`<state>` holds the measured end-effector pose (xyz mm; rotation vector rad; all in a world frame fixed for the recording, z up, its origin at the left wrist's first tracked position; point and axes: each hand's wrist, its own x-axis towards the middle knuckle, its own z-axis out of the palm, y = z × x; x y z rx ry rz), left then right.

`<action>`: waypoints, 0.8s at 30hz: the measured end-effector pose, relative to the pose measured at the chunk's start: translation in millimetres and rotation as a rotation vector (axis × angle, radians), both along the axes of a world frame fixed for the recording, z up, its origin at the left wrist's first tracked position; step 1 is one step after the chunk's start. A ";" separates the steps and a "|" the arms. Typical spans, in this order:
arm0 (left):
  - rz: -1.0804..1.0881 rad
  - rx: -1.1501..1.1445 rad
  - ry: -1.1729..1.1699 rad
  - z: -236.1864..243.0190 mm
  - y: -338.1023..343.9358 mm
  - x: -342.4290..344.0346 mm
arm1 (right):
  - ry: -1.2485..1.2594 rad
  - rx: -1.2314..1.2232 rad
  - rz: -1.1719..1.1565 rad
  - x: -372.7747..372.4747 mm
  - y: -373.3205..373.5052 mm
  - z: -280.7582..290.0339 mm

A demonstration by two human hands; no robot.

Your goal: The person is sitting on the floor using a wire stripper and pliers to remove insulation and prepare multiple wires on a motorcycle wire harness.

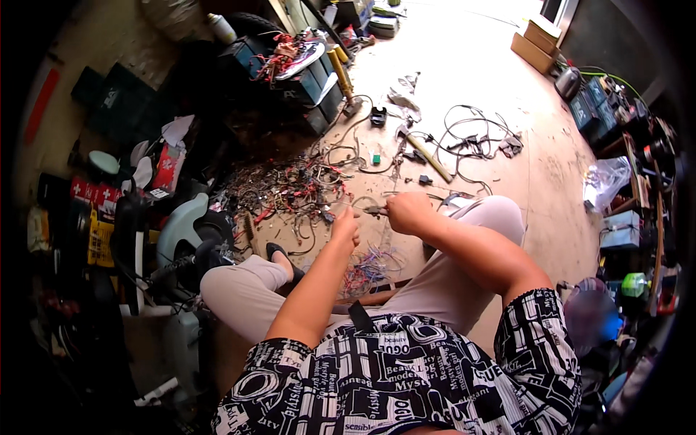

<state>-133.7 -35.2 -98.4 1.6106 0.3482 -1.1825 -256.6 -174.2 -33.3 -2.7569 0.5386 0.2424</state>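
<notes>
My right hand (410, 214) is closed around a small pair of pliers (373, 210), whose dark jaws point left toward my other hand. The fingertips of my left hand (346, 227) are pinched together on a thin wire (362, 199), which arcs over toward the jaws. Whether the jaws touch the wire is too small to tell. Both hands hover above the floor between my bent knees. Just beyond my left hand spreads a heap of tangled wires and scraps (290, 185). Below the hands, near my lap, lies a bundle of thin coloured wires (373, 268).
A hammer (428, 154) lies on the floor ahead, beside coiled black cables (475, 134). Batteries (308, 90) topped with red wires stand at the far left. Clutter and a grey-green machine (181, 228) line the left; cardboard boxes (535, 45) and a loaded shelf (631, 167) the right.
</notes>
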 end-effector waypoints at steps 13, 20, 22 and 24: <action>-0.386 -0.377 0.076 7.8 33.5 -29.4 | 0.186 0.232 0.169 11.8 -10.3 -7.2; -0.110 -0.102 0.033 -31.8 79.3 4.4 | 0.350 0.139 0.157 12.3 -3.0 2.9; -0.056 0.247 -0.098 -57.4 101.9 20.0 | 0.314 0.280 0.270 7.9 7.8 -0.8; -0.026 0.349 -0.065 -81.0 129.7 35.5 | 0.279 0.474 0.339 2.3 25.8 5.0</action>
